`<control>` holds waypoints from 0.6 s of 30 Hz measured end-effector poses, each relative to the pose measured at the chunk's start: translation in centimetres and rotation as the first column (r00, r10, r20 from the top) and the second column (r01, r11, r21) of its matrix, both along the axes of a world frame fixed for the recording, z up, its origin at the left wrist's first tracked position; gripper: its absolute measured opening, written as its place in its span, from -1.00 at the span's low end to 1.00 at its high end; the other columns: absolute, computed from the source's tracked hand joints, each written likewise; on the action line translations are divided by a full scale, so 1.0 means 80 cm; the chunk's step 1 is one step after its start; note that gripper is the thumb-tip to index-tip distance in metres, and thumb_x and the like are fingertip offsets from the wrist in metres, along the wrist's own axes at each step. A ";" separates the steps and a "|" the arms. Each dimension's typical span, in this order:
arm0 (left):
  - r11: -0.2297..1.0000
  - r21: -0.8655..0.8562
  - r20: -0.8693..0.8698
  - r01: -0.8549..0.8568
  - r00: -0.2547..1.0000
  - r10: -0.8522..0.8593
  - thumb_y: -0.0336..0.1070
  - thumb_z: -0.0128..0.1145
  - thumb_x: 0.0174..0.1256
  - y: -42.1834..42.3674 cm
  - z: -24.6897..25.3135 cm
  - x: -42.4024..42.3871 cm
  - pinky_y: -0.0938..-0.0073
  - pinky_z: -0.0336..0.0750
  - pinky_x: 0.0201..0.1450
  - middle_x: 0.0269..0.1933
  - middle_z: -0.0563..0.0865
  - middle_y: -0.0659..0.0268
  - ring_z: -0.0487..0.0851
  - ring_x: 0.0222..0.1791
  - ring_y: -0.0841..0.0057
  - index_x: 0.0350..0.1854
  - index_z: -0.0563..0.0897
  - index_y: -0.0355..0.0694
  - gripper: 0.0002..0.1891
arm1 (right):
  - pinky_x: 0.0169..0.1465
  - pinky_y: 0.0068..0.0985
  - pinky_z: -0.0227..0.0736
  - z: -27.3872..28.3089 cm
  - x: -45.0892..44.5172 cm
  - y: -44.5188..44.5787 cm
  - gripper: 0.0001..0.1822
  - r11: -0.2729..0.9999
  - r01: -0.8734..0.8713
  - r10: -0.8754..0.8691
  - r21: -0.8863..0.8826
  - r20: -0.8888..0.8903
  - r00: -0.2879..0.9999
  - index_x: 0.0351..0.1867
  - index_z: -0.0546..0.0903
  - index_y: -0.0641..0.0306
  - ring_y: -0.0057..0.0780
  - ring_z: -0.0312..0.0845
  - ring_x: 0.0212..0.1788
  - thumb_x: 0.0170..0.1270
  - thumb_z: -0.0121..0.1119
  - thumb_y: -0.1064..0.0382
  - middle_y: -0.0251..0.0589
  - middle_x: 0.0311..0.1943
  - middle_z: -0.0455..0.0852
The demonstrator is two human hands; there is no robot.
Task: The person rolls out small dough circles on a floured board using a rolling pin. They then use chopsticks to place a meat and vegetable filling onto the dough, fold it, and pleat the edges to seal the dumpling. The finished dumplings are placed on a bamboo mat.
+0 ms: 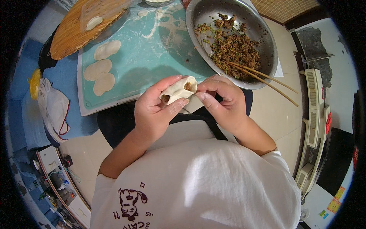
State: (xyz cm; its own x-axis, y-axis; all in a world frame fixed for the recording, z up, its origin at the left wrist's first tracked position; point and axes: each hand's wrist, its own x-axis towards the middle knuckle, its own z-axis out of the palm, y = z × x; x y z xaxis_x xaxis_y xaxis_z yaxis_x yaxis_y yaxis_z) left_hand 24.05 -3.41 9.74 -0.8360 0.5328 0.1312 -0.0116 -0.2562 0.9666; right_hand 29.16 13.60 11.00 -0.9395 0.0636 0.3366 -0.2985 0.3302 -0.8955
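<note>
A dough wrapper with filling inside (178, 90) is folded and pinched at its middle, with openings at both ends showing brown filling. My left hand (155, 103) holds it between thumb and fingers. My right hand (224, 100) pinches its right edge with thumb and forefinger. Several flat dough wrappers (104, 84) lie overlapping at the left of the floured green board (131, 83). Beyond my right hand stands a steel bowl (197, 43) of minced filling (237, 51), with a pair of wooden chopsticks (268, 81) resting in it and sticking out over the rim.
At the upper left, a round wooden board (65, 37) carries a clear plastic tray with one dumpling (94, 23) in it. Part of another bowl (158, 3) shows at the top edge. A blue seat with a white cloth (54, 106) on it is at the left.
</note>
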 end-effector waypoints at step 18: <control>0.999 0.034 -0.054 0.020 0.998 -0.019 -0.68 0.08 0.09 -0.002 -0.008 -0.001 0.47 0.39 0.14 0.12 0.49 0.00 0.50 0.09 0.39 0.13 0.34 -0.40 -0.51 | -0.43 -0.51 0.38 0.000 -0.013 0.010 -0.82 0.987 0.052 -0.035 0.155 -0.112 0.993 -0.35 0.57 0.34 -0.38 0.49 -0.46 0.01 0.28 0.34 -0.14 -0.48 0.57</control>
State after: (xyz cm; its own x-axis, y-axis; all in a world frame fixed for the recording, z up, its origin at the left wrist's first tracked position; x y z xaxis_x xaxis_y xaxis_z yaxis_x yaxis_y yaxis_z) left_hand 23.95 -3.54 9.08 -0.8167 0.5434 0.1942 0.0349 -0.2894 0.9566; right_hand 28.12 14.38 11.03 -0.8944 0.0417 0.4453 -0.3732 0.4791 -0.7945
